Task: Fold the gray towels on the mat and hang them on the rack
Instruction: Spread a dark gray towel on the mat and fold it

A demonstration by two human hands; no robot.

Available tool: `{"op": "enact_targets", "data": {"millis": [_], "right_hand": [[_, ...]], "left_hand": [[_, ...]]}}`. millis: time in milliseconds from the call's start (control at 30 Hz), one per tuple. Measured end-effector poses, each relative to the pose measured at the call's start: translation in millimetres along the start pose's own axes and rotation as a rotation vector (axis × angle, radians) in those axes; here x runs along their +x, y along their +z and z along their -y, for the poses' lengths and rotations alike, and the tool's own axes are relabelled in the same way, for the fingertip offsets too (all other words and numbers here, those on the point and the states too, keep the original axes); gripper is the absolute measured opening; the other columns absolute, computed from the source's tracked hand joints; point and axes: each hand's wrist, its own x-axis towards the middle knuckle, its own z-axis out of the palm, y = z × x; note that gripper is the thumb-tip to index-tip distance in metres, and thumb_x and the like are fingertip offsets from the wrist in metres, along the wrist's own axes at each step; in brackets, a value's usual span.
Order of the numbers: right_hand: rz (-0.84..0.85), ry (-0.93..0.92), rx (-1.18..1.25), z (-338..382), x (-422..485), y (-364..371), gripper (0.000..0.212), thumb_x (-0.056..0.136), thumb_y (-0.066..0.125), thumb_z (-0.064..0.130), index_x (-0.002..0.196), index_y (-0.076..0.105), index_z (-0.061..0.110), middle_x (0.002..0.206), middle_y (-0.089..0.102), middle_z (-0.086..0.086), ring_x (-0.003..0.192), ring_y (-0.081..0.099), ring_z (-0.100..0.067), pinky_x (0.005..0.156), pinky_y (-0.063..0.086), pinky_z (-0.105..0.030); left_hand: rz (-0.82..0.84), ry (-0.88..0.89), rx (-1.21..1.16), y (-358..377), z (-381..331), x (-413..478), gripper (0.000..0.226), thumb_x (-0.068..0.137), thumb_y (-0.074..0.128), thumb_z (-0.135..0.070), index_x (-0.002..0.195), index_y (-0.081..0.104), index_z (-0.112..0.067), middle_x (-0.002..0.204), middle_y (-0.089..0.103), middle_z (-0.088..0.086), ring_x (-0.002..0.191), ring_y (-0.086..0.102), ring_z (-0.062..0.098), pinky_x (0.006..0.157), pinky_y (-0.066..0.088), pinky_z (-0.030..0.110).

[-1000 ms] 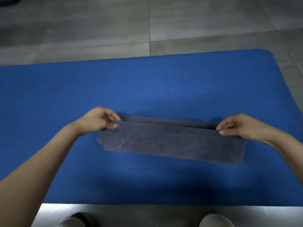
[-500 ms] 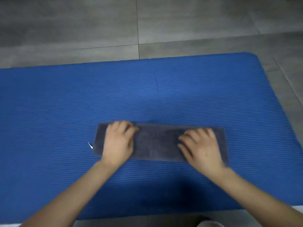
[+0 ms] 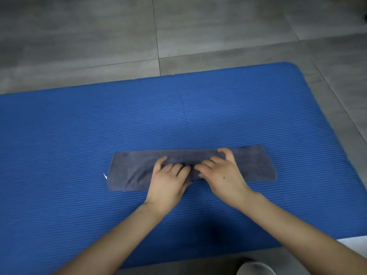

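1. The left grip (image 3: 168,180) is narrow. Its fingers are bent down into the middle of the gray towel (image 3: 130,171), knuckles raised, and the cloth is gathered under them. Creases run from this hand toward the towel's left end.
2. The right grip (image 3: 223,175) is also narrow. Its fingers are curled onto the same middle stretch of cloth, with the outermost finger reaching the towel's far long edge. The thumbs are mostly hidden, so how much cloth each hand has pinched cannot be told.
3. The two hands sit just beside each other, fingertips almost meeting over a small pucker of cloth. Both bare forearms come in from the mat's near edge.
4. The towel is folded into a long narrow strip. It lies flat on the blue mat (image 3: 178,116), its long sides roughly parallel to the mat's near edge and closer to that edge than to the far one. Both ends lie flat on either side of the hands.
5. A small white tag (image 3: 105,176) sticks out at the towel's near left corner.
6. The ribbed mat lies on a gray tiled floor (image 3: 119,36), its rounded far right corner in view.
7. The pale toe of a shoe (image 3: 256,268) shows beyond the mat's near edge.
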Motion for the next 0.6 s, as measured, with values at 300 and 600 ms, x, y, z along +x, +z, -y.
{"op": "enact_targets", "data": {"millis": [300, 600], "right_hand": [[-0.368, 0.821, 0.089, -5.0, 25.4, -69.1, 0.036, 0.083, 0.052, 0.051, 0.089, 0.065, 0.018, 0.066, 0.063, 0.005, 0.067, 0.06, -0.023, 0.074, 0.031, -0.035], [-0.027, 1.354, 1.472, 16.3, 42.8, -65.0, 0.043, 0.086, 0.054, 0.056, 0.104, 0.064, 0.018, 0.099, 0.069, 0.01, 0.094, 0.063, -0.003, 0.065, 0.044, -0.011]], "left_hand": [[0.258, -0.541, -0.421, -84.0, 12.5, 102.4, 0.023, 0.081, 0.064, -0.044, 0.078, 0.06, -0.021, 0.076, 0.064, -0.004, 0.081, 0.059, 0.022, 0.069, 0.039, 0.03], [0.184, -0.876, -1.192, -102.0, 8.5, 112.2, 0.02, 0.082, 0.071, -0.021, 0.07, 0.062, -0.008, 0.066, 0.069, 0.004, 0.059, 0.065, 0.014, 0.052, 0.05, 0.02]]}}
